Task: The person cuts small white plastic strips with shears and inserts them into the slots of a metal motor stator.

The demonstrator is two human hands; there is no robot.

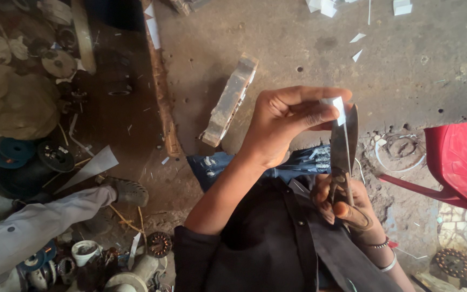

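My left hand point(290, 119) pinches a small thin white strip point(340, 110) between thumb and fingers, held up over the concrete floor. My right hand point(347, 203) grips the handles of large dark metal shears point(344, 145), whose blades point up and close on the white strip right beside my left fingertips. My dark sleeves and lap fill the lower middle of the head view.
A flat grey block point(228, 100) lies tilted on the concrete floor point(406, 70), with white offcuts point(357, 46) scattered beyond. A red plastic chair point(463, 162) stands at right. Another person's grey-trousered leg and shoe point(128, 190) rest at lower left among round metal parts point(55, 157).
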